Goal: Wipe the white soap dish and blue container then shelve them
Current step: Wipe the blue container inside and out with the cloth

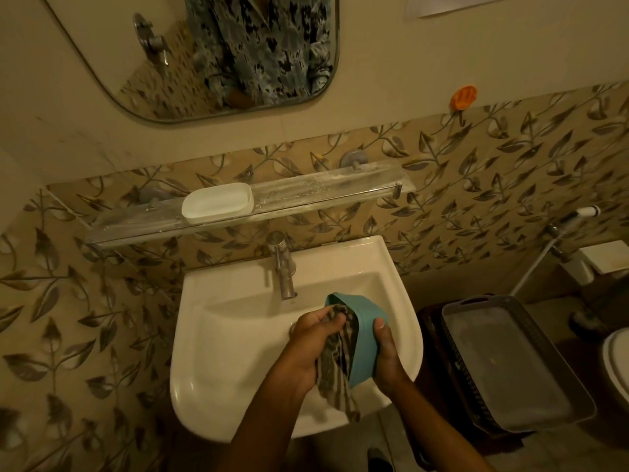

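Over the sink basin [238, 335] my right hand [386, 352] grips the blue container [366, 332] by its outer side, tilted with its opening facing left. My left hand [313, 342] holds a striped cloth [335, 362] bunched against the container's inside; the cloth's loose end hangs down below it. The white soap dish [218, 202] sits upright on the left part of the glass shelf [323, 195] above the sink.
A chrome tap [284, 267] stands at the back of the basin, just behind the container. A grey basket with a tray [503, 362] sits to the right of the sink. A mirror [204, 52] hangs above the shelf. An orange hook [463, 97] is on the wall.
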`<action>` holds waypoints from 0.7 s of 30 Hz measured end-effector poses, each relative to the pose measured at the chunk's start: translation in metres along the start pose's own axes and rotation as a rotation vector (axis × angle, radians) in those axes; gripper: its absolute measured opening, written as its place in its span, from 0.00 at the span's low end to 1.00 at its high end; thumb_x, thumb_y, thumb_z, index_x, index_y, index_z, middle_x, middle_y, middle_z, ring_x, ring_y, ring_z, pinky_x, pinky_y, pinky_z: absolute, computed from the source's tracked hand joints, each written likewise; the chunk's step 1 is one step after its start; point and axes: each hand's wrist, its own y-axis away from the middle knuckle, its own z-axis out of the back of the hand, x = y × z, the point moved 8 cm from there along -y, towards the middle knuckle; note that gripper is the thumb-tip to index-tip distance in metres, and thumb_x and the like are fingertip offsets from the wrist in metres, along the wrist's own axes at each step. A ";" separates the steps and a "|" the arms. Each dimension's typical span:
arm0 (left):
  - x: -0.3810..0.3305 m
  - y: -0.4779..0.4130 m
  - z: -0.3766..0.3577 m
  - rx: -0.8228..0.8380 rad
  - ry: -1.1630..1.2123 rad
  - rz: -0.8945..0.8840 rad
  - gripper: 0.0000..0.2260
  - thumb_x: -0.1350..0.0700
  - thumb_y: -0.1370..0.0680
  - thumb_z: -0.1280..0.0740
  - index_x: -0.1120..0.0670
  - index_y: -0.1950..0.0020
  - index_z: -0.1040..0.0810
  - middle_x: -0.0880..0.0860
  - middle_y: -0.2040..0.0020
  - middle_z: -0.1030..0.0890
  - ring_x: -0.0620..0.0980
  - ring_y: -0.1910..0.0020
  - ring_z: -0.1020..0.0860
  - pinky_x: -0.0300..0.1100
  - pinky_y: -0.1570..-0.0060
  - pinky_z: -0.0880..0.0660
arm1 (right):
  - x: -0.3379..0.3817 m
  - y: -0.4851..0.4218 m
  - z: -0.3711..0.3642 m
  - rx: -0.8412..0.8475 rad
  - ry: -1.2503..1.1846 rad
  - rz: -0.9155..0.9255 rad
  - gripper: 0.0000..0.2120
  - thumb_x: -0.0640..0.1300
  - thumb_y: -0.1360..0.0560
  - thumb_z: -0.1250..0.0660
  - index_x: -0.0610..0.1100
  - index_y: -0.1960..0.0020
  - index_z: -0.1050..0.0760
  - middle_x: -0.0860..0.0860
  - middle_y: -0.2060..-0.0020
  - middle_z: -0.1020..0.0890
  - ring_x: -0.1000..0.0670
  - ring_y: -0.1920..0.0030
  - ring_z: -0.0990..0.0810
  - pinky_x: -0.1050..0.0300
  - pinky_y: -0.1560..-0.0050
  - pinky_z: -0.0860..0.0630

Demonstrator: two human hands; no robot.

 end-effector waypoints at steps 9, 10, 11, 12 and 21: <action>-0.026 0.021 -0.013 -0.342 -0.733 -0.678 0.07 0.61 0.25 0.32 0.52 0.48 0.20 0.47 0.52 0.18 0.40 0.53 0.20 0.32 0.54 0.21 | -0.005 0.001 0.005 -0.001 -0.066 -0.218 0.27 0.67 0.32 0.38 0.47 0.47 0.19 0.44 0.56 0.14 0.46 0.56 0.15 0.51 0.52 0.20; -0.018 0.018 -0.023 -0.267 -0.905 -0.699 0.09 0.60 0.26 0.31 0.53 0.46 0.20 0.49 0.50 0.18 0.42 0.51 0.20 0.35 0.53 0.21 | -0.004 0.000 0.006 -0.005 -0.034 -0.225 0.25 0.64 0.30 0.41 0.46 0.47 0.20 0.45 0.58 0.14 0.47 0.57 0.16 0.51 0.53 0.21; -0.010 0.014 -0.024 -0.205 -1.019 -0.656 0.10 0.59 0.26 0.31 0.54 0.45 0.20 0.50 0.49 0.18 0.44 0.50 0.20 0.37 0.52 0.21 | -0.002 -0.001 0.009 -0.017 -0.009 -0.238 0.26 0.63 0.30 0.43 0.45 0.47 0.21 0.45 0.59 0.14 0.47 0.58 0.16 0.51 0.53 0.21; -0.004 0.008 -0.023 -0.137 -1.091 -0.587 0.10 0.59 0.26 0.31 0.55 0.45 0.20 0.52 0.49 0.18 0.47 0.49 0.20 0.39 0.50 0.21 | 0.000 -0.003 0.013 -0.019 0.001 -0.251 0.27 0.64 0.30 0.42 0.44 0.46 0.21 0.44 0.59 0.14 0.46 0.59 0.17 0.51 0.54 0.22; 0.003 0.005 -0.016 0.384 -1.131 -0.426 0.17 0.70 0.29 0.35 0.55 0.45 0.18 0.51 0.43 0.18 0.43 0.43 0.21 0.37 0.41 0.25 | -0.009 -0.015 0.022 -0.029 0.003 -0.305 0.29 0.65 0.32 0.42 0.44 0.46 0.20 0.44 0.60 0.14 0.46 0.61 0.16 0.53 0.57 0.21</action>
